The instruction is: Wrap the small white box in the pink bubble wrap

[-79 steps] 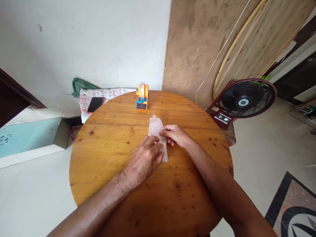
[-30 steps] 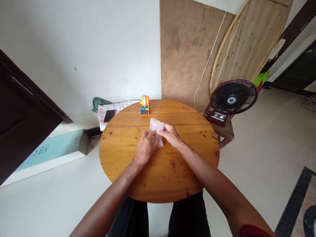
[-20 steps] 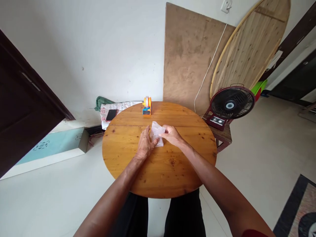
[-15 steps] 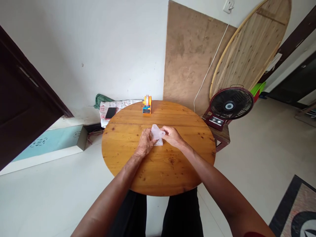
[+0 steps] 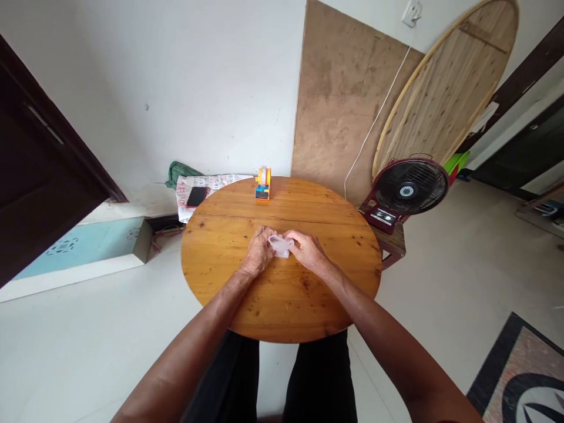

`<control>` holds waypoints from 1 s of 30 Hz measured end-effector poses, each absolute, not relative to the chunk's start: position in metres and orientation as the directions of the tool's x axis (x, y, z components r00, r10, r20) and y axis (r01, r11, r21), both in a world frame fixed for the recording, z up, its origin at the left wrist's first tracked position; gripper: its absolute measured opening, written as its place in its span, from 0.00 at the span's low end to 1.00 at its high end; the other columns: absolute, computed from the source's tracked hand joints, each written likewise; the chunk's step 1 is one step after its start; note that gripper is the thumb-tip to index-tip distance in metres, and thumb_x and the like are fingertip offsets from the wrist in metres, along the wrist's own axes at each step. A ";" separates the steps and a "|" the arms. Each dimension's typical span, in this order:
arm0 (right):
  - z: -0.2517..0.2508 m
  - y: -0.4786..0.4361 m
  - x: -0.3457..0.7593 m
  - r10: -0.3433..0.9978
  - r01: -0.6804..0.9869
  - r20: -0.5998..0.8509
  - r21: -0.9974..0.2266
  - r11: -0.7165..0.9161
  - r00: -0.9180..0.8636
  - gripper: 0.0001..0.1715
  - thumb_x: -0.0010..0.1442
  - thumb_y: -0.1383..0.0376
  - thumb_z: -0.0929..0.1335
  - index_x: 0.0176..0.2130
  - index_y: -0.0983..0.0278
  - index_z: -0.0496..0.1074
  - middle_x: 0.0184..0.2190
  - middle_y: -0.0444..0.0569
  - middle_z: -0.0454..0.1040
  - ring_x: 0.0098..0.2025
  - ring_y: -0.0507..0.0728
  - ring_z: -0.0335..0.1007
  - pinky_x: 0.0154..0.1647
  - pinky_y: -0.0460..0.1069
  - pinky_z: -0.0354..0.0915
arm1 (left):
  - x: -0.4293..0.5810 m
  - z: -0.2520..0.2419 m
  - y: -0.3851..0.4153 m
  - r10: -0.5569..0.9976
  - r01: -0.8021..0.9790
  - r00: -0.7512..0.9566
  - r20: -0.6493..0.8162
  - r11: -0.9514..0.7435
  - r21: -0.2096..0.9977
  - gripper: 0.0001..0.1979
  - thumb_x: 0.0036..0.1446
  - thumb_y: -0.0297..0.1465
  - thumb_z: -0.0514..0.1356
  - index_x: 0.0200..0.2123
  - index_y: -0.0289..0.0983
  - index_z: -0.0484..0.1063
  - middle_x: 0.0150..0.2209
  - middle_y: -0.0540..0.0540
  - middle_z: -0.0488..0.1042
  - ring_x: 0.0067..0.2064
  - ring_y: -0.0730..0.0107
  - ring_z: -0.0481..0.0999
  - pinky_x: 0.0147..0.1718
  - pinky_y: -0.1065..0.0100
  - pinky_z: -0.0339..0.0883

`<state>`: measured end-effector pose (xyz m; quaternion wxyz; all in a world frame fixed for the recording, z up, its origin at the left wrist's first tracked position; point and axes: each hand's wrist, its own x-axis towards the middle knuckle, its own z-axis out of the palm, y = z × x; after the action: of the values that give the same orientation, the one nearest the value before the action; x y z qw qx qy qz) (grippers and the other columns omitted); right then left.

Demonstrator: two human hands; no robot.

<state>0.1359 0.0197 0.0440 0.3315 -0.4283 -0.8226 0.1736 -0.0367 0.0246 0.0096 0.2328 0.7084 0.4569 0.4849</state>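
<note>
Between my hands is a small, whitish, translucent plastic bag [image 5: 281, 247], just over the middle of the round wooden table [image 5: 282, 311]. Its upper edge is spread into a wide, mouth-like opening. My left hand [image 5: 259, 249] has its fingers closed on the bag's left side. On the opposite side, my right hand [image 5: 307, 247] pinches the right upper edge between thumb and fingers. Whether anything lies inside the bag I cannot tell. Beyond the hands, an orange and blue tape dispenser [image 5: 263, 183] with a roll of tape stands near the table's far edge.
A dark phone [image 5: 196, 197] rests on a printed white sack [image 5: 183, 191] left of the table. To the right, a dark red fan [image 5: 408, 188] stands on a wooden stool [image 5: 392, 242]. A brown board [image 5: 339, 100] and a round wooden tabletop [image 5: 445, 88] lean against the wall.
The bag's upper part, which stood up as a flap, is now lower and spread open sideways. Both hands keep their hold, and the view has shifted slightly.
</note>
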 end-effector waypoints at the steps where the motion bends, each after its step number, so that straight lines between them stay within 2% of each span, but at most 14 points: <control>1: 0.042 0.019 0.135 0.815 0.603 0.414 -0.549 0.579 -0.406 0.10 0.58 0.72 0.63 0.36 0.61 0.72 0.41 0.48 0.78 0.43 0.55 0.74 0.46 0.48 0.65 | -0.037 0.011 0.024 0.870 0.413 0.123 0.477 -0.482 0.773 0.03 0.47 0.26 0.57 0.27 0.38 0.66 0.33 0.47 0.68 0.36 0.65 0.69 0.38 0.65 0.66; 4: 0.035 0.017 0.130 0.799 0.640 0.467 -0.492 0.591 -0.379 0.11 0.56 0.74 0.63 0.34 0.61 0.71 0.41 0.49 0.78 0.44 0.55 0.73 0.46 0.48 0.65 | -0.039 0.018 0.024 0.864 0.401 0.176 0.472 -0.501 0.767 0.02 0.47 0.27 0.57 0.27 0.37 0.67 0.33 0.45 0.70 0.36 0.65 0.70 0.37 0.64 0.66; 10: 0.030 0.017 0.129 0.790 0.668 0.486 -0.450 0.593 -0.374 0.12 0.56 0.75 0.63 0.33 0.60 0.71 0.42 0.49 0.78 0.44 0.55 0.74 0.46 0.48 0.66 | -0.049 0.022 0.018 0.828 0.448 0.288 0.481 -0.560 0.697 0.08 0.50 0.27 0.57 0.35 0.38 0.73 0.40 0.43 0.74 0.46 0.60 0.73 0.48 0.59 0.66; 13: 0.032 0.014 0.133 0.760 0.646 0.495 -0.424 0.635 -0.421 0.13 0.55 0.75 0.62 0.34 0.60 0.71 0.44 0.49 0.77 0.46 0.55 0.73 0.47 0.48 0.66 | -0.055 0.017 0.017 0.786 0.441 0.342 0.515 -0.618 0.650 0.09 0.53 0.29 0.58 0.38 0.39 0.74 0.44 0.42 0.75 0.49 0.59 0.73 0.50 0.59 0.66; 16: 0.034 0.007 0.138 0.700 0.653 0.512 -0.310 0.691 -0.498 0.15 0.53 0.76 0.63 0.38 0.62 0.73 0.49 0.52 0.75 0.52 0.58 0.69 0.54 0.52 0.64 | -0.062 0.011 0.019 0.730 0.453 0.406 0.550 -0.683 0.573 0.11 0.55 0.31 0.58 0.41 0.38 0.75 0.48 0.39 0.74 0.52 0.59 0.72 0.52 0.59 0.65; 20: 0.030 -0.008 0.142 0.678 0.711 0.486 -0.152 0.686 -0.551 0.23 0.56 0.75 0.62 0.49 0.63 0.72 0.55 0.54 0.70 0.57 0.61 0.64 0.58 0.57 0.60 | -0.072 0.007 0.020 0.645 0.477 0.501 0.577 -0.762 0.438 0.14 0.59 0.34 0.56 0.45 0.37 0.75 0.53 0.38 0.73 0.56 0.57 0.70 0.55 0.56 0.63; 23: 0.026 -0.018 0.144 0.669 0.714 0.464 -0.105 0.692 -0.581 0.25 0.60 0.73 0.61 0.56 0.64 0.68 0.58 0.55 0.68 0.59 0.61 0.63 0.59 0.57 0.60 | -0.079 0.005 0.017 0.611 0.497 0.553 0.566 -0.787 0.364 0.15 0.61 0.33 0.55 0.49 0.39 0.75 0.56 0.39 0.71 0.60 0.56 0.67 0.58 0.54 0.60; 30: 0.025 -0.028 0.149 0.684 0.725 0.387 -0.054 0.687 -0.619 0.28 0.63 0.72 0.59 0.61 0.68 0.63 0.63 0.57 0.61 0.65 0.63 0.55 0.61 0.58 0.57 | -0.092 0.006 0.010 0.583 0.551 0.651 0.486 -0.804 0.226 0.20 0.63 0.29 0.53 0.57 0.40 0.68 0.61 0.40 0.65 0.64 0.57 0.62 0.60 0.54 0.59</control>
<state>0.1494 -0.0277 0.0247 0.1921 -0.3920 -0.8981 -0.0537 -0.0920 0.0096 0.0059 0.0292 0.9082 0.3120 0.2773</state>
